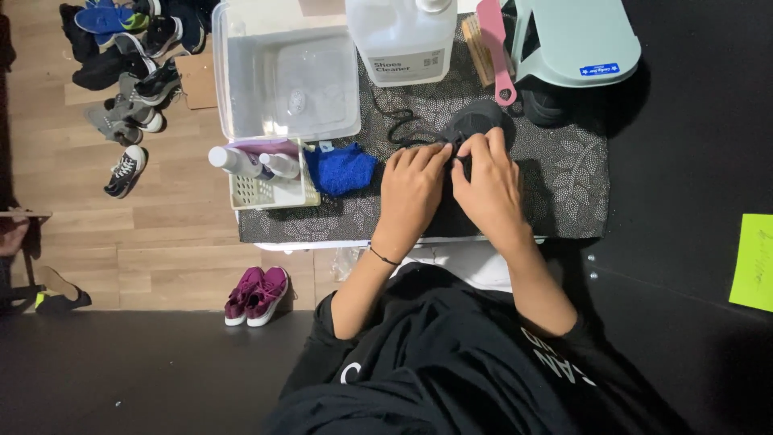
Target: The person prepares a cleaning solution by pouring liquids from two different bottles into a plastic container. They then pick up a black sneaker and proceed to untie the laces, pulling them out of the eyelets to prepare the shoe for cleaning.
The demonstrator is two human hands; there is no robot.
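A black shoe lies on a dark patterned mat, toe pointing away from me. Both hands rest on top of it and hide most of it. My left hand covers the shoe's near left side, fingers curled at the lace area. My right hand presses beside it, fingertips pinching the black lace, which trails loose toward the far left. A blue cloth lies just left of my left hand.
A clear plastic tub and a large cleaner jug stand at the mat's far side. A small basket with bottles sits at the left. A pink brush and pale green stool are far right. Shoes lie on the wooden floor, including a purple pair.
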